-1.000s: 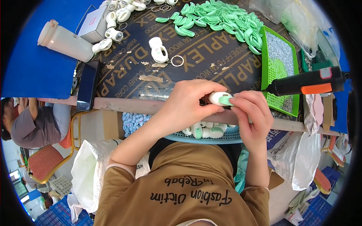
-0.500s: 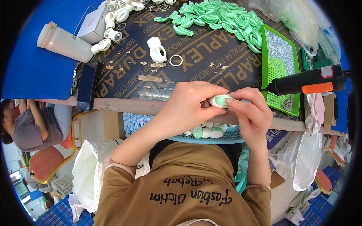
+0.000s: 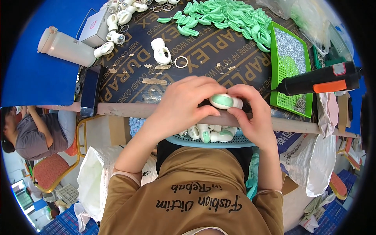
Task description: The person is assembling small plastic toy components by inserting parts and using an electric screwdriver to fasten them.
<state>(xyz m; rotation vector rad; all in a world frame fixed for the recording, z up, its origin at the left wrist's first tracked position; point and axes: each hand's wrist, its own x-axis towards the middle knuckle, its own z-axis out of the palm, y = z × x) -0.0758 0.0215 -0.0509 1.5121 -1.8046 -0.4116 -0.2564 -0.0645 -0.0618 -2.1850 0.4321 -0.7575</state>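
Above the table's front edge I have a small white flashlight (image 3: 223,102) with a green strip on its side. It lies sideways, its white head pointing right. My left hand (image 3: 184,103) is closed about its left end, fingers above and thumb below. On the head end, my right hand (image 3: 254,117) grips with thumb and fingers. Beneath, a blue basket (image 3: 188,141) contains several similar white and green flashlights (image 3: 205,134). Farther off on the table lies one white flashlight (image 3: 160,53) with a metal key ring (image 3: 181,62).
Green plastic pieces (image 3: 231,15) are heaped at the back. A green tray (image 3: 275,66) of small metal parts stands right, beside a black electric screwdriver (image 3: 313,81). Leftward are a phone (image 3: 91,90), a bottle (image 3: 66,47) and more flashlights (image 3: 115,37). Another person (image 3: 43,133) sits far left.
The flashlight has turned, so its green strip now sits on the left part and its head shows at right. My right thumb has come off the green strip to the head end.
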